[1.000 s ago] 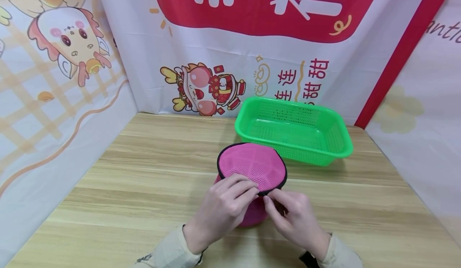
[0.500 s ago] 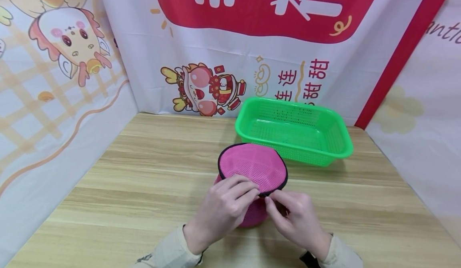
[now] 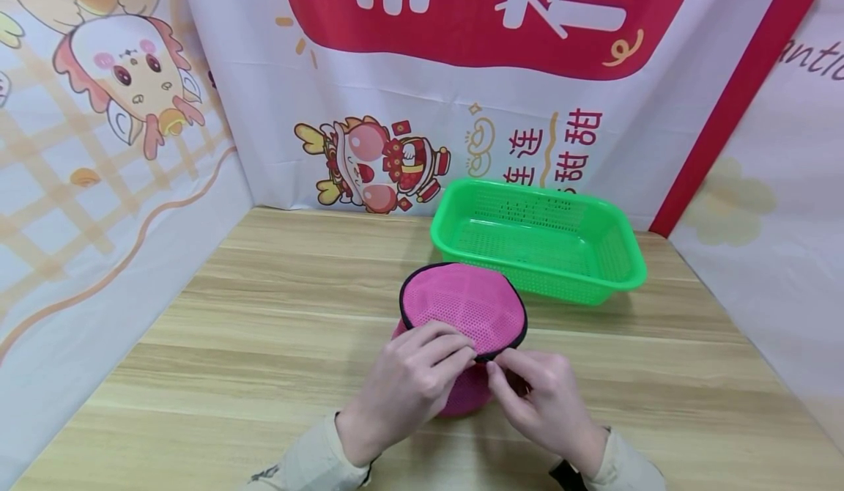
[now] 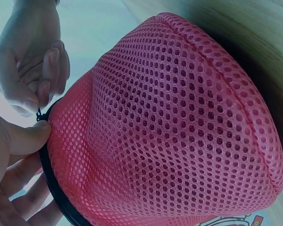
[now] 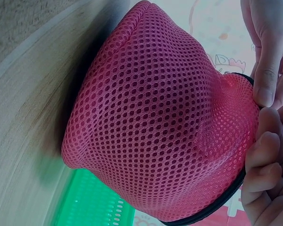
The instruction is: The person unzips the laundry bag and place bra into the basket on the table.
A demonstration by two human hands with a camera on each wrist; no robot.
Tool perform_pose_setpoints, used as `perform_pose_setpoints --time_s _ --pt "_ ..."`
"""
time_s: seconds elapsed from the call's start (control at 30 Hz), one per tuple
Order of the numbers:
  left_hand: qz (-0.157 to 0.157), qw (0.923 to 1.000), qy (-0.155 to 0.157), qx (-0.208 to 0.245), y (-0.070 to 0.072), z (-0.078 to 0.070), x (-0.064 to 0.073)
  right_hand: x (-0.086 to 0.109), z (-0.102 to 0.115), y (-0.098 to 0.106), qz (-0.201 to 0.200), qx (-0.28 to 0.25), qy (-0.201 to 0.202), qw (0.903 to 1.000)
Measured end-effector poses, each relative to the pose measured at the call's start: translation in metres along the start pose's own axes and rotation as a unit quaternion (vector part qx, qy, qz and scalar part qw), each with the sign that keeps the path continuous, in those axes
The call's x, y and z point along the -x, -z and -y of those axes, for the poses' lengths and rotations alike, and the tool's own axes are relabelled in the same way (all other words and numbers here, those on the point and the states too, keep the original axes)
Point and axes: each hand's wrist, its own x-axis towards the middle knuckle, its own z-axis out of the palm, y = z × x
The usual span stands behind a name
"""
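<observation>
A pink mesh laundry bag (image 3: 464, 304) stands on the wooden table, its round lid facing up. A black zipper (image 4: 54, 181) runs round the lid's edge. My left hand (image 3: 412, 381) holds the near edge of the lid, its thumb (image 4: 30, 137) pressed on the rim just beside the slider. Close to its right, my right hand (image 3: 543, 396) pinches the small zipper pull (image 4: 38, 113) between thumb and forefinger. In the right wrist view the bag's mesh side bulges, and the right fingers hide the slider. What the bag contains cannot be made out.
Behind the bag and to its right stands a green plastic basket (image 3: 623, 282) with perforated walls. The wooden table (image 3: 297, 293) ends at printed cloths (image 3: 264, 110) hanging at the back and both sides.
</observation>
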Motion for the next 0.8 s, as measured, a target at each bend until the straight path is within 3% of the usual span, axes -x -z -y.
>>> perform_pose_setpoints --time_s 0.8 --pt "0.007 0.9999 0.009 0.0 0.0005 -0.0015 -0.0004 -0.0004 -0.0011 0.0021 -0.009 -0.013 0.01 0.9998"
